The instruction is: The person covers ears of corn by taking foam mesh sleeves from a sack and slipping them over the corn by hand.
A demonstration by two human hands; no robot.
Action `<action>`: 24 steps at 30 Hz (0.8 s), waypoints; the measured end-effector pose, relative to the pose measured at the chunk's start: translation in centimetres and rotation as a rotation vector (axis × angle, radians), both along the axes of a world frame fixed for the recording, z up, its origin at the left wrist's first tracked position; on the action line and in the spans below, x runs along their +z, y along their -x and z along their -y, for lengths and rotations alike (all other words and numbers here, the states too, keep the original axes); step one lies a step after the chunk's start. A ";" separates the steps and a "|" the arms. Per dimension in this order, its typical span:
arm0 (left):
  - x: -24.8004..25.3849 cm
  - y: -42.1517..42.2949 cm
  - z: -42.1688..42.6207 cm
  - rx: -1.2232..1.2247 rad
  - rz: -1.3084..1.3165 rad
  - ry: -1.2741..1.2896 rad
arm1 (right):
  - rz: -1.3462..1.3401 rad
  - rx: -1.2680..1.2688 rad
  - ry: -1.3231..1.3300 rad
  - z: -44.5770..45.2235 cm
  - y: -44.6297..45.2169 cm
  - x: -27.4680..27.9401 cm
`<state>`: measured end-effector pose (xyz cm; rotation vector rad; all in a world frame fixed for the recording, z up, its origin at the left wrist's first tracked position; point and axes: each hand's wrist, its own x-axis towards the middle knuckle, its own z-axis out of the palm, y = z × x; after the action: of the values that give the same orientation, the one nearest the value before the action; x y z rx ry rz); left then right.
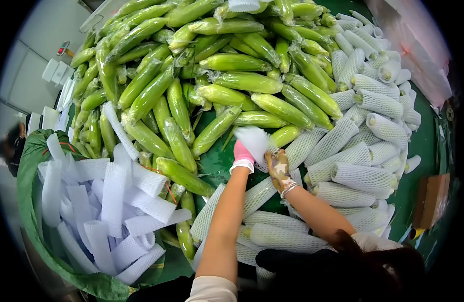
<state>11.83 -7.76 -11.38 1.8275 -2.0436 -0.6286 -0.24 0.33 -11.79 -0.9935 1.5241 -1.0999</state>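
Note:
My left hand [243, 153], in a pink and white glove, is closed on a white foam net sleeve [254, 141], which is blurred. Against the sleeve's right side is my right hand [278, 170], in a brown patterned glove, its fingers bent round the lower end of the sleeve or something in it. Just above the hands lies a plastic-wrapped green corn cob [285, 136]. Foam-sleeved cobs [335, 146] lie right of and below my hands. Wrapped cobs without sleeves [207, 93] are heaped above and to the left.
A green sack [28, 201] of flat foam sleeves [113, 196] stands at the lower left. At the right edge is a cardboard box [431, 201]. Pink-white sheeting [413, 45] hangs at the upper right. Another person [13, 146] is at the far left.

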 end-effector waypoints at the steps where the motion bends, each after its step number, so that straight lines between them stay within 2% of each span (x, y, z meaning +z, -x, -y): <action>1: 3.3 -0.2 -0.9 0.074 -0.182 -0.242 | 0.069 -0.088 0.038 -0.1 -0.4 -1.5; 2: 6.8 -0.5 -1.9 0.189 -0.334 -0.468 | 0.361 -0.209 0.007 -0.1 -1.0 -2.9; 3: 10.3 -0.4 -2.7 -0.049 -0.110 -0.489 | 0.598 -0.305 0.000 -0.1 -1.5 -4.2; 4: 13.9 -0.4 -3.4 -0.305 0.121 -0.451 | 0.709 -0.311 0.012 -0.4 -1.5 -4.1; 5: 17.7 -0.4 -4.2 -0.539 0.296 -0.372 | 0.697 -0.216 0.050 -0.9 -1.2 0.8; 6: 16.3 -1.1 -6.5 -0.085 -0.298 -0.700 | 0.684 -0.123 0.090 -1.4 -0.9 6.4; 7: 15.0 -1.7 -8.7 0.472 -0.930 -0.775 | 0.672 -0.031 0.133 -1.8 -0.7 12.3; 8: 16.2 -2.3 -9.3 0.477 -0.928 -0.787 | 0.613 0.089 0.028 -2.1 -0.4 15.6; 9: 18.8 -3.1 -10.3 0.441 -1.112 -0.766 | 0.555 0.212 -0.083 -1.9 -0.3 17.2; 10: 20.2 -4.0 -11.4 0.415 -1.293 -0.742 | 0.560 0.214 -0.111 -1.4 -1.2 16.6; 12: 19.4 -5.4 -11.1 -0.053 -0.998 -0.092 | 1.054 0.224 0.057 1.5 -3.4 14.9; 13: 19.1 -6.0 -9.9 -0.106 -0.911 0.058 | 0.688 0.367 0.033 4.1 -3.1 15.0; 14: 18.3 -6.8 -8.2 -0.067 -0.870 0.017 | 0.319 0.512 0.026 6.8 -2.8 15.0; 16: 16.0 -7.9 -6.2 0.012 -0.816 -0.104 | 0.521 0.525 -0.031 9.5 -3.5 11.1; 18: 11.9 -7.8 -5.7 0.157 -0.888 -0.199 | 0.383 0.592 0.211 9.7 -2.3 8.5; 20: 7.4 -5.5 -5.2 0.670 -1.410 -0.287 | 0.181 0.453 0.295 8.6 -1.3 2.7; 21: 4.8 -4.1 -5.4 0.850 -1.339 -0.150 | 0.062 0.326 0.281 7.7 -0.7 -1.0; 22: 4.1 -2.8 -6.2 0.872 -1.067 -0.104 | 0.043 0.224 0.206 6.8 -0.5 -3.5; 23: 3.7 -2.0 -6.7 0.877 -0.792 -0.054 | 0.220 0.155 0.052 6.6 -0.4 -3.1; 24: 3.0 -1.5 -6.4 0.895 -0.711 -0.010 | 0.395 0.055 -0.095 6.3 -0.4 -2.7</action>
<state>13.33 -1.35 -8.33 1.8859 -0.6742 -0.8215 0.12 -5.99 -14.46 -0.6986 1.2092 -1.0991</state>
